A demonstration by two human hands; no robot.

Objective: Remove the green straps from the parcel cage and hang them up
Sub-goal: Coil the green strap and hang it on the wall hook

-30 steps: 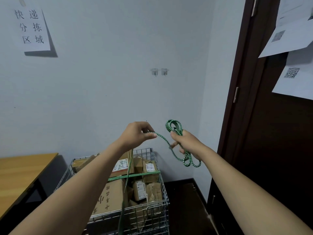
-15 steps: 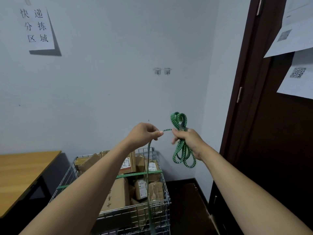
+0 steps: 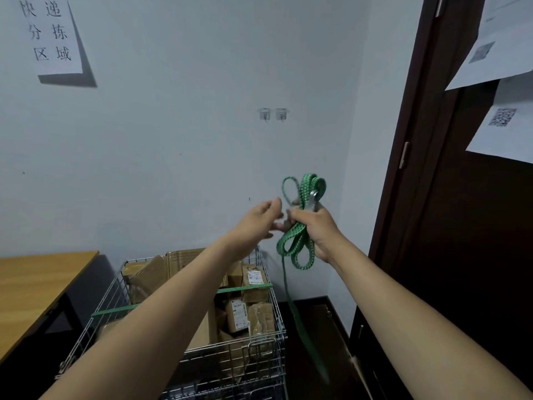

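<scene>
1. Now the right hand is curled tight round a looped green woven strap; loops poke out at 12 and 6 o'clock.
2. The left hand, at 9 o'clock of it, has loose fingers and holds nothing.
3. The white paper sign at 10 o'clock reads "快递分拣区域".
4. The strap's tail hangs down to 6 o'clock, beside the wire parcel cage.

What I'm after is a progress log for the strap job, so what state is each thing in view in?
coiled green strap: off the cage, bunched in loops, one tail hanging down.
right hand: grips the coil.
left hand: fingers relaxed beside the coil, holding nothing.
second green strap: stretched across the cage, not yet removed.
parcel cage: full of cardboard parcels.
wall hooks: bare, nothing hung.
</scene>
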